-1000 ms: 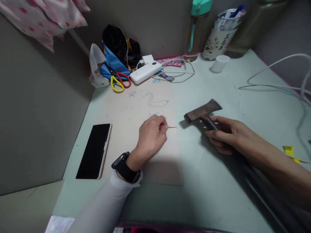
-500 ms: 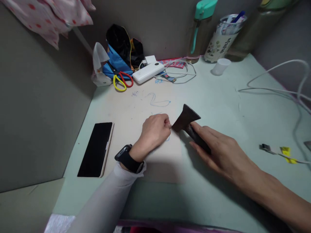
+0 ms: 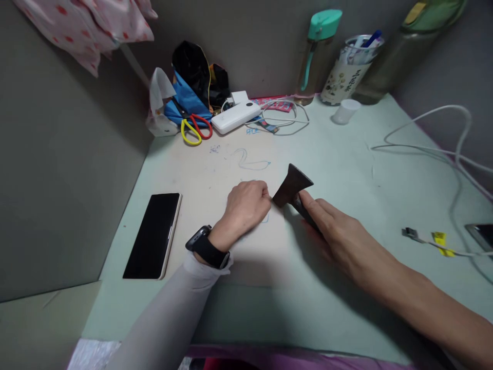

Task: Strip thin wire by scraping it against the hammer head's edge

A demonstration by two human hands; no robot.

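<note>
Grey partitions (image 3: 57,154) hem in a pale green desk (image 3: 335,154), and across it lies a sheet (image 3: 185,174) scribbled in blue. Right hand (image 3: 335,223) wrapped round the hammer (image 3: 291,185), down near the sheet's right edge, its lower end just beside the left hand (image 3: 248,205)! And that left hand is curled in; whether it pinches anything, I can't tell. Dark, dull metal on that hammer, flaring wide at the top, while a glossy, flat phone (image 3: 151,236) lies off to the left.

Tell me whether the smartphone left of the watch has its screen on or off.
Off, it appears: the smartphone lies face up, its front plain black with nothing lit.
</note>
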